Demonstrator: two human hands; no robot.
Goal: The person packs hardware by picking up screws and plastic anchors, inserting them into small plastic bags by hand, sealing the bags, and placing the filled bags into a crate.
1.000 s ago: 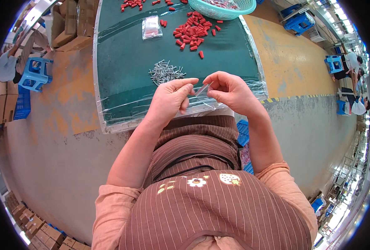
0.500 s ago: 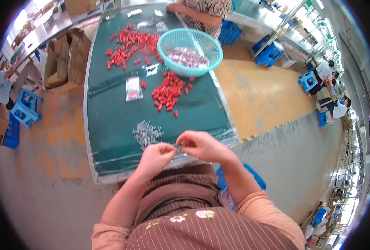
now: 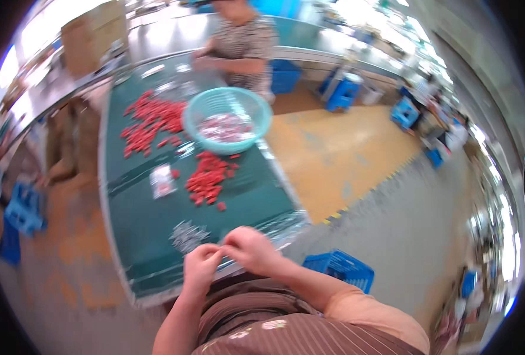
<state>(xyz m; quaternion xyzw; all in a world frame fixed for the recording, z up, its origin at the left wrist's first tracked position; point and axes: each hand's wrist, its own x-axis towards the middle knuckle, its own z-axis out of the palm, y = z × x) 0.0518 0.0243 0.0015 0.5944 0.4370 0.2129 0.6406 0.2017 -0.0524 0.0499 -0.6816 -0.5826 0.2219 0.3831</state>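
My left hand point(image 3: 200, 269) and my right hand point(image 3: 252, 251) meet fingertip to fingertip over the table's near edge. Both are closed in a pinch; whatever lies between them is too small and blurred to name. Just beyond my left hand is a heap of thin grey metal pieces, like screws or nails point(image 3: 188, 236). Farther up lies a pile of small red pieces point(image 3: 206, 182), with a small clear packet point(image 3: 163, 182) to its left. A larger spread of red pieces point(image 3: 150, 121) covers the far left.
A turquoise plastic basket point(image 3: 192, 131) holding many small clear packets stands on the green table point(image 3: 138, 216). At the far end is another person point(image 3: 242, 50) with folded arms. A blue crate point(image 3: 357, 273) sits on the floor to my right; blue stools point(image 3: 26, 207) stand around.
The view has tilted up and shifted right, so the table sits lower and farther left. My hands remain pinched together near the table edge. More of the other person shows.
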